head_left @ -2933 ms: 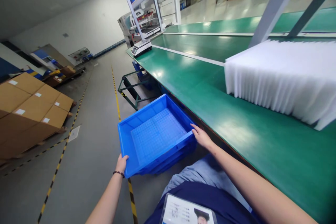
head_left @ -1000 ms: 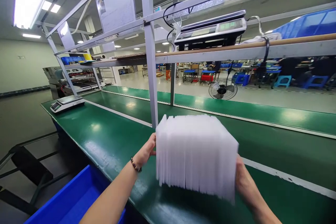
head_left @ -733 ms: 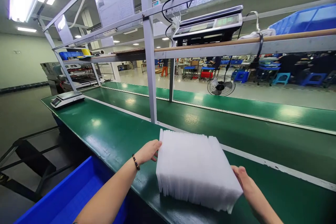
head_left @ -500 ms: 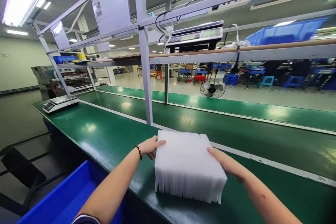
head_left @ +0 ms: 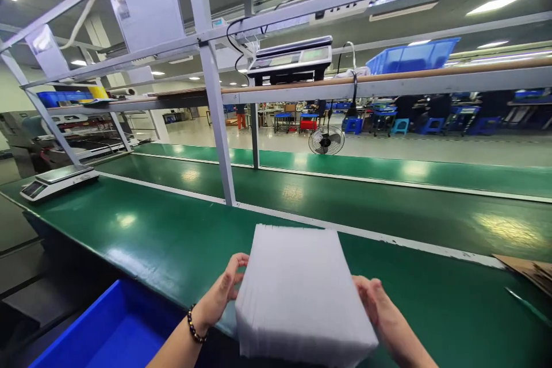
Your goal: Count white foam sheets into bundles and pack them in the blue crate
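Centrally, at the near side of the green tabletop (head_left: 150, 230): white stack (head_left: 297, 287) of thin sheets, squared, with smooth upper face and blurred front. Flanked on opposite sides by 2 bare hands. To the left of the stack, left hand (head_left: 218, 296), with fingers bent toward the side, thumb raised, and dark beaded bracelet (head_left: 194, 326) at the wrist. To the right, right hand (head_left: 382, 310), with fingers along the side and thumb uppermost. Grip: spread across the stack's width between both hands; whether pressing firmly or merely alongside, impossible to tell. Equally unclear: whether resting on the tabletop or raised slightly.

At lower left, just beyond the tabletop's near edge: deep-blue tub (head_left: 116, 333). Farther left, on the tabletop: scale (head_left: 60, 183). Behind the stack: white strip (head_left: 297, 217), with grey post (head_left: 215, 103) at its near side. Above, on the shelf (head_left: 388, 86): 2nd scale (head_left: 291, 60) and, farther right, pale-blue bin (head_left: 414, 57). Below the shelf: black fan (head_left: 326, 140). At right margin: brown cardboard (head_left: 526, 269).
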A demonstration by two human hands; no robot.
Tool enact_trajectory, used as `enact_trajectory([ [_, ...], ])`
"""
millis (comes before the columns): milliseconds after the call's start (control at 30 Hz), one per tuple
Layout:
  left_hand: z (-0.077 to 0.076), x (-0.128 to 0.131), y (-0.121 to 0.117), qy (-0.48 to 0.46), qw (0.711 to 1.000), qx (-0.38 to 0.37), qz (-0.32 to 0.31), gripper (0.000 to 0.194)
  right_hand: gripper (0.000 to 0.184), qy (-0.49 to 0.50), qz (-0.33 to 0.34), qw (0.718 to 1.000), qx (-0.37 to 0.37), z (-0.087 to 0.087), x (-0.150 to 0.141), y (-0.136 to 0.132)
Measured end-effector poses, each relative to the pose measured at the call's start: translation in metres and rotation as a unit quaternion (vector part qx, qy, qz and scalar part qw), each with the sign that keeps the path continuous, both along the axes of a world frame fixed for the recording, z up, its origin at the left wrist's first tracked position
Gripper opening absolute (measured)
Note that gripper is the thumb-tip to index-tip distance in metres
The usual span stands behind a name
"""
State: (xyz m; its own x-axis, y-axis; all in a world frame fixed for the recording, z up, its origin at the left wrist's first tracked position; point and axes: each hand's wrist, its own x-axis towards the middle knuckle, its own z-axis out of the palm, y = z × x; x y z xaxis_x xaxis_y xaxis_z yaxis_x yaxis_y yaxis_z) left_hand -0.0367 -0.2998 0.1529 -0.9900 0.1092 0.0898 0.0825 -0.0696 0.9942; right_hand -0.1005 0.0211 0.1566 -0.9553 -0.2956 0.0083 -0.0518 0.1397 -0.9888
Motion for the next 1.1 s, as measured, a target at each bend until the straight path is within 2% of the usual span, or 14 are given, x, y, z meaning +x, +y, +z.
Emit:
enact_trajectory([
  [100,-0.023,0.000,0.013,-0.083,0.996,-0.041,0.010,0.068,0.056,0.000,-0.033,0.990,0.136,-0.009,0.000,0.004],
  [167,-0.027,-0.001,0.018,-0.091,0.993,-0.063,0.033,0.069,0.051,-0.005,-0.017,0.987,0.160,-0.003,-0.004,0.006],
  [267,-0.020,0.000,0.020,-0.101,0.985,-0.117,0.070,0.078,0.059,-0.054,0.021,0.985,0.160,0.012,-0.012,0.007],
  [367,-0.013,0.006,0.020,-0.105,0.984,-0.134,0.053,0.081,0.063,-0.089,0.058,0.980,0.168,0.021,-0.020,0.007],
  [500,-0.015,0.011,0.019,-0.120,0.986,-0.111,0.037,0.085,0.059,-0.118,0.098,0.980,0.130,0.019,-0.027,0.009],
  [667,-0.014,0.010,0.018,-0.112,0.989,-0.091,0.023,0.082,0.059,-0.150,0.099,0.981,0.077,0.013,-0.028,0.015],
  [800,-0.009,0.011,0.023,-0.100,0.990,-0.104,0.011,0.075,0.057,-0.129,0.093,0.982,0.099,0.014,-0.026,0.011],
  [967,-0.013,0.018,0.036,-0.085,0.990,-0.115,0.008,0.073,0.055,-0.114,0.104,0.975,0.158,0.023,-0.035,0.006],
  [1100,-0.013,0.025,0.048,-0.083,0.988,-0.121,0.038,0.080,0.053,-0.154,0.141,0.970,0.124,0.032,-0.049,0.008],
])
